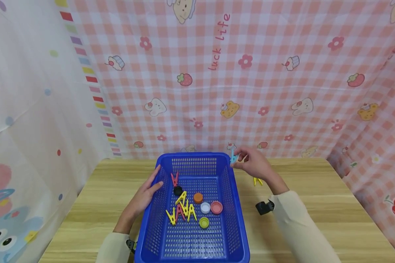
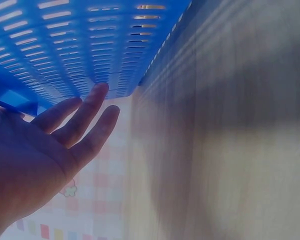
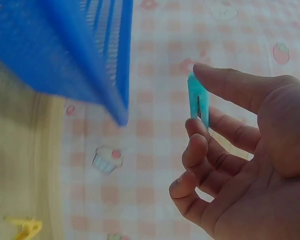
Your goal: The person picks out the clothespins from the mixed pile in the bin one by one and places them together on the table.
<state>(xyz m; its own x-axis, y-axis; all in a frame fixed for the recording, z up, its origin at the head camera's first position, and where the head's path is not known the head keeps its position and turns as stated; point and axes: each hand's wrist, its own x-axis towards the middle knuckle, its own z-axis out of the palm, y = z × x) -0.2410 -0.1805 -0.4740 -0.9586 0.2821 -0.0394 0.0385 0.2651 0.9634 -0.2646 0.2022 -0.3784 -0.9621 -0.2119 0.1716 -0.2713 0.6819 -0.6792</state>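
My right hand [image 1: 252, 163] pinches a light-blue clothespin [image 1: 233, 158] between thumb and fingertips, at the far right corner of a blue plastic basket [image 1: 237, 212]. In the right wrist view, the clothespin [image 3: 197, 97] stands upright, its metal spring showing, with the basket wall to its left. My left hand [image 1: 144, 195] holds the basket's left rim, the thumb over the edge and several fingers along the slotted outer wall. Inside the basket lie several yellow clothespins [image 1: 191, 211], red clothespins [image 1: 175, 179], and bottle caps, among them an orange cap [image 1: 198, 198] and a black cap [image 1: 177, 190].
A yellow clothespin [image 1: 258, 181] lies on the wooden table [image 1: 293, 179] right of the basket, partly behind my right forearm. A pink checked cloth [image 1: 197, 109] hangs behind the table. White cloth [image 1: 52, 109] hangs at the left.
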